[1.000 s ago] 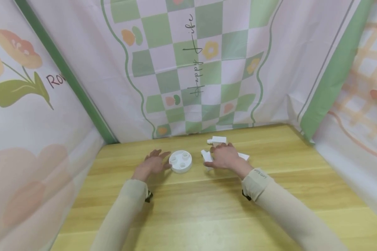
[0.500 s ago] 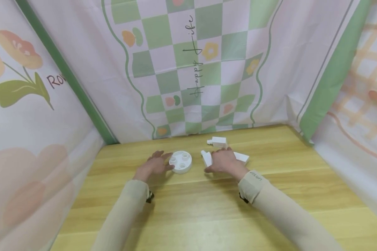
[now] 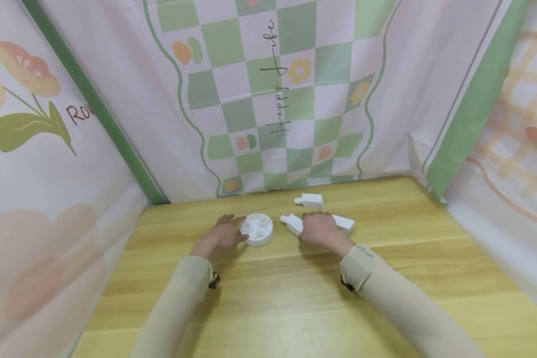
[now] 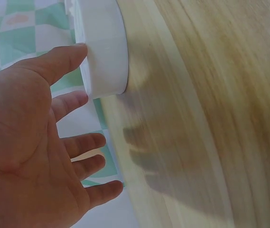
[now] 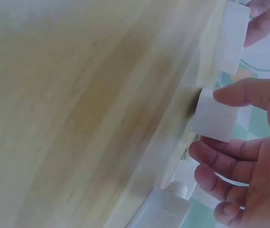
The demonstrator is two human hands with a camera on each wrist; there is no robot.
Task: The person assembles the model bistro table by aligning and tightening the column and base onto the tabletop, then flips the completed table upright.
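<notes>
A white round disc (image 3: 257, 229) with three round sockets lies flat on the table. My left hand (image 3: 220, 235) is at its left side, thumb and index finger touching the rim (image 4: 104, 52), the other fingers loosely extended. To the right, my right hand (image 3: 320, 229) pinches a white leg piece (image 5: 215, 116) between thumb and fingers. It is a rectangular block with a round peg (image 3: 284, 219) at the end, pointing left toward the disc. A second leg piece (image 3: 343, 223) lies partly hidden behind this hand. Farther back lies a third leg piece (image 3: 312, 201), its peg to the left.
The wooden table (image 3: 273, 308) ends at the back against a hanging cloth (image 3: 286, 119) with green checks. Similar printed cloth walls (image 3: 49, 209) rise at the left and right sides.
My right fingers have closed on the near leg piece, and its peg has turned and shifted left toward the disc. My left hand has moved slightly right onto the disc's rim.
</notes>
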